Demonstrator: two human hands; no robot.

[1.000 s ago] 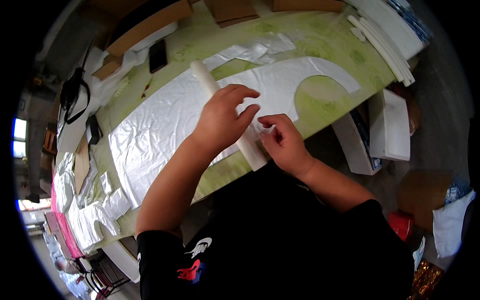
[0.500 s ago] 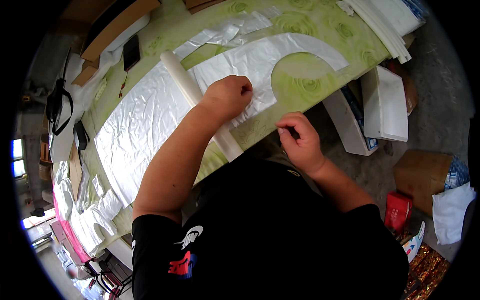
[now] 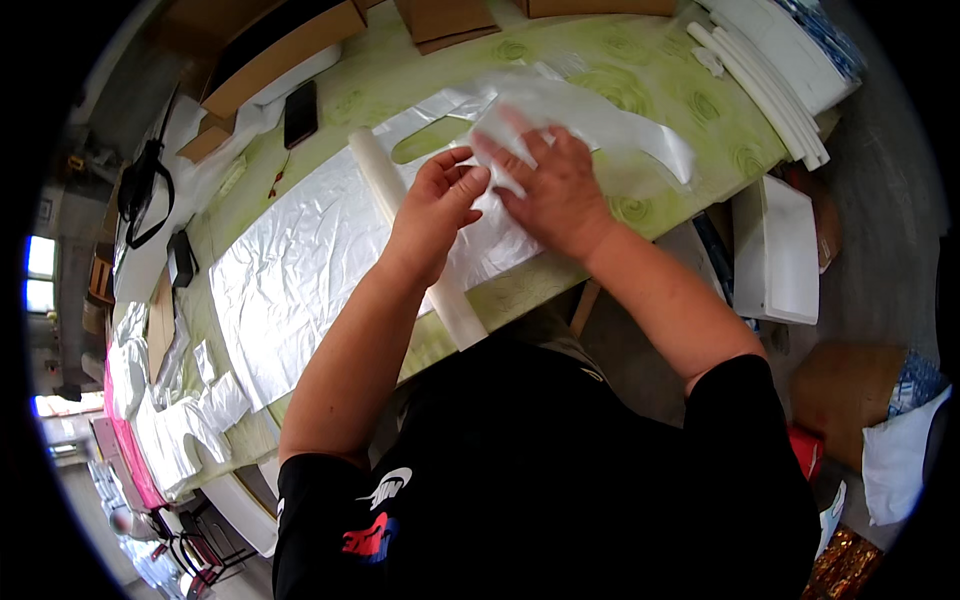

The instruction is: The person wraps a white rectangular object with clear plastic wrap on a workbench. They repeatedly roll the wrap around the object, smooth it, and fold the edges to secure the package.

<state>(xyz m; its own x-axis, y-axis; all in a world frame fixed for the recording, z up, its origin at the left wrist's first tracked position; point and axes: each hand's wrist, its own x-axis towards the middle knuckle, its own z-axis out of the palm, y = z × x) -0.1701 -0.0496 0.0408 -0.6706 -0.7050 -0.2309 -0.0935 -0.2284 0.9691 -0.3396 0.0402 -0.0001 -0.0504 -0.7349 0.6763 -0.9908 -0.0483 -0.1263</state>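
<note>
A long sheet of thin white plastic film lies spread on a table with a green patterned cover. A white tube or roll lies across the film. My left hand rests over the tube, its fingertips pinching the film. My right hand lies flat beside it, fingers spread, pressing on a folded-over part of the film. The two hands nearly touch at the fingertips.
A black phone and brown cardboard boxes sit at the table's far side. White foam strips lie at the right end. A white box stands on the floor at right. Cut film pieces lie at left.
My right hand has come up from the table's near edge onto the film beside my left hand. The curved right end of the film is now folded over.
</note>
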